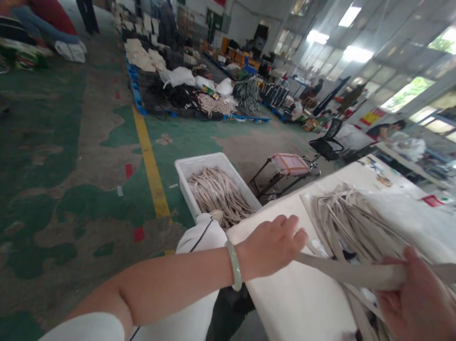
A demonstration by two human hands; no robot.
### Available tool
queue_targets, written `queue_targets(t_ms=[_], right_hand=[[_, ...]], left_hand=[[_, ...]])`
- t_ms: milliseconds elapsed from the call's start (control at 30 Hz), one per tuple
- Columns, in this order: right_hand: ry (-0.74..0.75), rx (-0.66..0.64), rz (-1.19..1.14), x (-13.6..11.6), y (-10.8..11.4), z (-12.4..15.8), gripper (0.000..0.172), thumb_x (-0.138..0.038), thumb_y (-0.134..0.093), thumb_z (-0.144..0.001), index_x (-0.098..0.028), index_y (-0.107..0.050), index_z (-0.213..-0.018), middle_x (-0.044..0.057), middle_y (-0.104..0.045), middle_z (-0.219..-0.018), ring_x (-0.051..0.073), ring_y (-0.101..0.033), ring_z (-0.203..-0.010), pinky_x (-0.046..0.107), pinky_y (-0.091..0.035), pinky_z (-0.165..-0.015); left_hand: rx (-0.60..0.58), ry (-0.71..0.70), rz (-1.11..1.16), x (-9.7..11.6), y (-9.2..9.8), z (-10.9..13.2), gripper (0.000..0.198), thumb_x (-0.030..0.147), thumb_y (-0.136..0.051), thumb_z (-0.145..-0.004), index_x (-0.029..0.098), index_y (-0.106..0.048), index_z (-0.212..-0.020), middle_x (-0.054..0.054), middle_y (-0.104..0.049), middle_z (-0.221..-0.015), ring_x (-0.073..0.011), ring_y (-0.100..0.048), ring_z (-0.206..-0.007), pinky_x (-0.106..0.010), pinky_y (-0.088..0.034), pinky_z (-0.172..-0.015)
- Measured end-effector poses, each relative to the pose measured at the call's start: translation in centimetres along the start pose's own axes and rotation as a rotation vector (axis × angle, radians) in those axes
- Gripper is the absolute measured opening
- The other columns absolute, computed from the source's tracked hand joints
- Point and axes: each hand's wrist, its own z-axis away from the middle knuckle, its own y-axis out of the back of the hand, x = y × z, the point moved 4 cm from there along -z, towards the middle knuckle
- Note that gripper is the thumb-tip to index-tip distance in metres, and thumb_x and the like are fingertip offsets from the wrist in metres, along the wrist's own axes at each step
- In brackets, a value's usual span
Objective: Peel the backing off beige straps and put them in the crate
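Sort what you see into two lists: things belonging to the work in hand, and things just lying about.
Probably the job:
strap, held by left hand and right hand
strap pile on the white table
crate of straps

Probably lying about:
black chair
pink-topped stool
red floor patch

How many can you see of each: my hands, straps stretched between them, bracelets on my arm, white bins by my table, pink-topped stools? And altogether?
Left hand and right hand: 2
Stretched strap: 1
Bracelet: 1
White bin: 1
Pink-topped stool: 1
Total: 6
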Motion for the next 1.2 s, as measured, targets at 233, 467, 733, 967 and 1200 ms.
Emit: queue_targets(t_ms=[233, 467, 733, 967, 1200], right_hand=[[-0.339, 0.522, 0.355, -0.9, -8.9, 2.4, 0.033, -0.048, -0.063, -0.081, -0.021, -0.076, -0.066, 0.004, -0.055, -0.043, 0.011, -0.049, -0.035, 0.026, -0.04, -0.033], [-0.286, 0.04, 0.34, 0.3, -12.2, 3.8, 0.045, -0.058, -0.074, -0.073, -0.016, -0.075, -0.087, -0.003, -0.046, -0.045, 0.007, -0.041, -0.04, 0.016, -0.035, -0.037], [-0.446, -0.19, 0.166, 8.6, -11.7, 1.5, 0.038, -0.047, -0.082, -0.069, -0.012, -0.071, -0.081, -0.001, -0.052, -0.047, 0.011, -0.051, -0.045, 0.024, -0.051, -0.047], [-0.533, -0.14, 0.063, 14.9, -15.5, -2.0, 0.039, -0.042, -0.083, -0.068, -0.015, -0.066, -0.089, 0.007, -0.072, -0.082, 0.011, -0.062, -0.062, 0.022, -0.057, -0.058], [-0.804, 0.059, 0.291, 18.1, -8.7, 0.0, 0.054, -0.039, -0.072, -0.075, -0.015, -0.051, -0.119, 0.013, -0.074, -0.077, 0.017, -0.069, -0.058, 0.024, -0.055, -0.054]], left_hand=[[-0.117, -0.105, 0.567, -1.6, 2.3, -0.4, 0.039, 0.046, -0.044, -0.096, 0.014, -0.051, -0.117, -0.012, -0.06, -0.11, -0.022, -0.06, -0.095, -0.031, -0.048, -0.08], [-0.056, 0.051, 0.541, -4.7, 2.4, 0.5, 0.018, 0.025, -0.048, -0.095, 0.015, -0.063, -0.091, -0.007, -0.068, -0.088, -0.0187, -0.062, -0.082, -0.028, -0.043, -0.07], [0.453, 1.006, 1.103, -24.9, -1.9, 6.3, 0.014, 0.023, -0.065, -0.081, 0.01, -0.068, -0.075, -0.002, -0.061, -0.058, -0.0092, -0.044, -0.045, -0.021, -0.028, -0.044], [0.629, 1.198, 1.093, -38.5, -4.9, 3.1, 0.016, 0.024, -0.058, -0.093, 0.009, -0.062, -0.098, -0.005, -0.064, -0.089, -0.0091, -0.056, -0.064, -0.022, -0.048, -0.056], [0.551, 1.261, 0.952, -41.7, -4.7, -0.4, 0.033, 0.031, -0.057, -0.094, 0.013, -0.056, -0.122, -0.011, -0.06, -0.117, -0.0189, -0.062, -0.095, -0.038, -0.056, -0.08]])
